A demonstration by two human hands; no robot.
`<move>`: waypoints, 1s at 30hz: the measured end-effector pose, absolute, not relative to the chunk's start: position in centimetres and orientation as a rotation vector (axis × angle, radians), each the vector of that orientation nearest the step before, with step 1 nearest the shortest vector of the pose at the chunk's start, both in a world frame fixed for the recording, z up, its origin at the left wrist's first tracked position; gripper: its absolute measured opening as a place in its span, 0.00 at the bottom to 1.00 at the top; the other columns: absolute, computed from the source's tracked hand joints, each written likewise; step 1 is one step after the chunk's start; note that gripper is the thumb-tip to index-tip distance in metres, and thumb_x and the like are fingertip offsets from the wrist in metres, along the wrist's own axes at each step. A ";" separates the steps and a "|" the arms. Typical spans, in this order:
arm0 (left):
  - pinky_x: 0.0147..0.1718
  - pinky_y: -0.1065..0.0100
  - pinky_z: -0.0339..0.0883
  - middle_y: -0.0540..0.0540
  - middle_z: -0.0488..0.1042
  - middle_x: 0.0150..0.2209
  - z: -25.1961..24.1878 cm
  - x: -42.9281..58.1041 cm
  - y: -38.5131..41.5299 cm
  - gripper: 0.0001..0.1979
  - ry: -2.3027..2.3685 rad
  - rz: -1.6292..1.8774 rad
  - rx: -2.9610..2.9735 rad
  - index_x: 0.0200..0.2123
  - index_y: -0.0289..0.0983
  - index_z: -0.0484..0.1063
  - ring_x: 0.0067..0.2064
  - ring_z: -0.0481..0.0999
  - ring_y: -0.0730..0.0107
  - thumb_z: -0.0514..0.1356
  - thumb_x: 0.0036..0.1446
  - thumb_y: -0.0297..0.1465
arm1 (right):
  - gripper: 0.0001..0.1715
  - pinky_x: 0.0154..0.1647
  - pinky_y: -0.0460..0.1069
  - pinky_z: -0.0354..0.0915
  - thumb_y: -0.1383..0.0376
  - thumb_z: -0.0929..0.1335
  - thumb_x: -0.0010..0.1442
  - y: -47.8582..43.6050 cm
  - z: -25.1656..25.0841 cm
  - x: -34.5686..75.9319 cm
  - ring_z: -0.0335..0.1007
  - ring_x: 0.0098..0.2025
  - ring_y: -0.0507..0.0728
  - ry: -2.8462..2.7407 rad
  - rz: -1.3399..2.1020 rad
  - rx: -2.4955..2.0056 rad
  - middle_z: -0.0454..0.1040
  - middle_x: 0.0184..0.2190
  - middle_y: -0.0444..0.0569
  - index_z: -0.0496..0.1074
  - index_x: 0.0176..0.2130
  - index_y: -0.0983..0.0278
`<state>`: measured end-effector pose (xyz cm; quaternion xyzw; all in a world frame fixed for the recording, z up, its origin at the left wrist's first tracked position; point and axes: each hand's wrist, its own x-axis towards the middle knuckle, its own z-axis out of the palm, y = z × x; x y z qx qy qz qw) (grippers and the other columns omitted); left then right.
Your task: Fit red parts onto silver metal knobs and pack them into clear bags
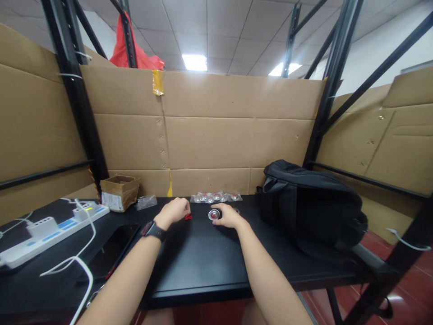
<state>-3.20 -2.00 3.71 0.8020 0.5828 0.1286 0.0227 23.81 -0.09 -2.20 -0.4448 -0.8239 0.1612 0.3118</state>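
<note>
My right hand (226, 215) grips a round silver disc with a red centre (214, 215), its face turned toward me just above the black table (203, 266). To the left, my left hand (176, 211), with a dark watch on the wrist, has its fingers bent together beside a small red object (188, 216); whether it holds that object is hard to tell. Behind both hands, a row of several similar discs in clear plastic wrapping (216, 197) lies along the back of the table. A thin ring-like item (237, 210) shows just behind my right hand.
A black backpack (311, 207) fills the table's right side. At the left are a white power strip (50, 234) with cables, a dark tablet (113, 248), an open cardboard box (120, 192) and clear plastic packaging (146, 202). Cardboard walls (209, 140) surround the table.
</note>
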 end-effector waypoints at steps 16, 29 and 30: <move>0.42 0.68 0.67 0.45 0.80 0.39 -0.8 2.2 0.3 0.08 1.013 0.884 2.628 0.41 0.39 0.78 0.40 0.77 0.64 0.59 0.60 0.28 | 0.35 0.43 0.48 0.70 0.66 0.75 0.44 0.5 -1.7 22.2 0.76 0.38 0.54 -2.046 0.435 -0.976 0.77 0.37 0.44 0.67 0.52 0.59; 0.40 0.68 0.68 0.46 0.79 0.35 -1.5 2.8 0.5 0.08 0.951 1.137 2.368 0.42 0.38 0.74 0.36 0.77 0.67 0.58 0.61 0.30 | 0.32 0.42 0.49 0.75 0.65 0.77 0.42 -0.2 -1.0 21.2 0.77 0.37 0.53 -1.805 0.717 -0.816 0.70 0.41 0.44 0.66 0.46 0.59; 0.40 0.68 0.68 0.46 0.79 0.35 -1.5 2.9 0.5 0.07 0.938 1.144 2.357 0.41 0.37 0.75 0.36 0.77 0.67 0.58 0.61 0.30 | 0.33 0.40 0.49 0.75 0.65 0.77 0.42 -0.3 -1.1 21.3 0.77 0.36 0.53 -1.778 0.767 -0.808 0.69 0.41 0.44 0.65 0.46 0.59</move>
